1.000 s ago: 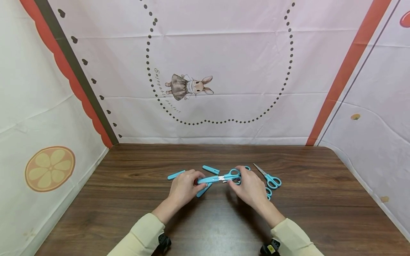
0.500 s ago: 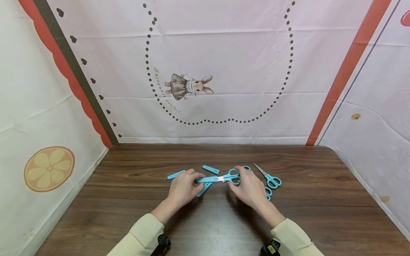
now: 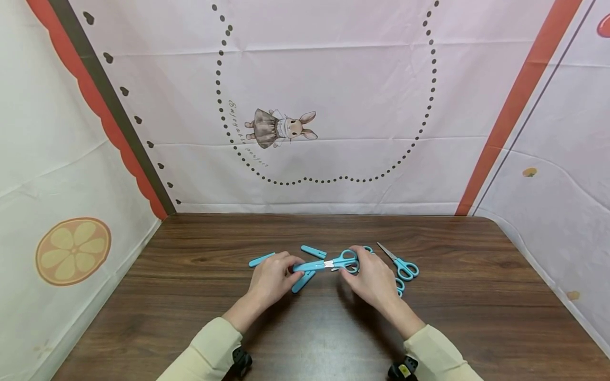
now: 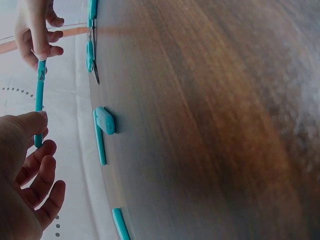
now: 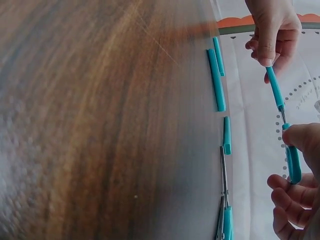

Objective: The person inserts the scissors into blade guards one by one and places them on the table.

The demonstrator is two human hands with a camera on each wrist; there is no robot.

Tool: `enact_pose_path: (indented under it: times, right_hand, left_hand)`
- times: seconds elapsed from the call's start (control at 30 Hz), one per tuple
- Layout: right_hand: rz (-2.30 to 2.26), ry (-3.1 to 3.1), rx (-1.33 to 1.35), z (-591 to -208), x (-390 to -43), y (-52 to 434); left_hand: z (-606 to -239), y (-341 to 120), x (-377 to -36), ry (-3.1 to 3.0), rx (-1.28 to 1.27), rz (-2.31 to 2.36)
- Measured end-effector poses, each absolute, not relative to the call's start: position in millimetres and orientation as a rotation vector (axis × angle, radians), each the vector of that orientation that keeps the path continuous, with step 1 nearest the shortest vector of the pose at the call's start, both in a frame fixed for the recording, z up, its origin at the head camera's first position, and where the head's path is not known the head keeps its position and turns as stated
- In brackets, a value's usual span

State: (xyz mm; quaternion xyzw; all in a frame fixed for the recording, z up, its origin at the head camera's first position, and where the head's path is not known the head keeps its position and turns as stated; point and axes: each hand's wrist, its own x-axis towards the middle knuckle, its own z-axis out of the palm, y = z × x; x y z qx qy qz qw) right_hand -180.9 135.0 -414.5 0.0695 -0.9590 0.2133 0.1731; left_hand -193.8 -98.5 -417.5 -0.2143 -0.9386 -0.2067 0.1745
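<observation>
My left hand (image 3: 272, 279) pinches a light-blue blade cover (image 3: 308, 267) between thumb and fingers. Out of its right end comes a pair of scissors (image 3: 344, 261), whose blue finger loops my right hand (image 3: 375, 279) holds. A short stretch of bare metal shows between cover and handles, also in the right wrist view, where the thumb presses on the scissors' handle (image 5: 293, 162). Both hands hold the pair up off the table, nearly level. In the left wrist view the left hand's other fingers (image 4: 42, 187) are loosely bent beside the cover.
On the brown wooden table (image 3: 190, 317) lie three more blue covers, one left (image 3: 260, 260), one behind (image 3: 313, 251), one in front (image 3: 303, 282). Uncovered scissors (image 3: 402, 267) lie right of the right hand, with more loops (image 3: 399, 287) partly hidden by it. Printed cloth (image 3: 357, 106) hangs behind.
Both hands keep the same grip on the cover and the scissors. The held pair shifts and tilts only slightly; the things on the table stay put.
</observation>
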Motion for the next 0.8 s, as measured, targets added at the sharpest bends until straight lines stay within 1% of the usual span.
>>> enact_pose_path:
  times: [0.8]
  right_hand:
    - [0.589,-2.674,0.219,-416.4,-178.8,136.8]
  left_hand:
    - [-417.7,-99.4,-192.2,-2.611,-0.691,-0.561]
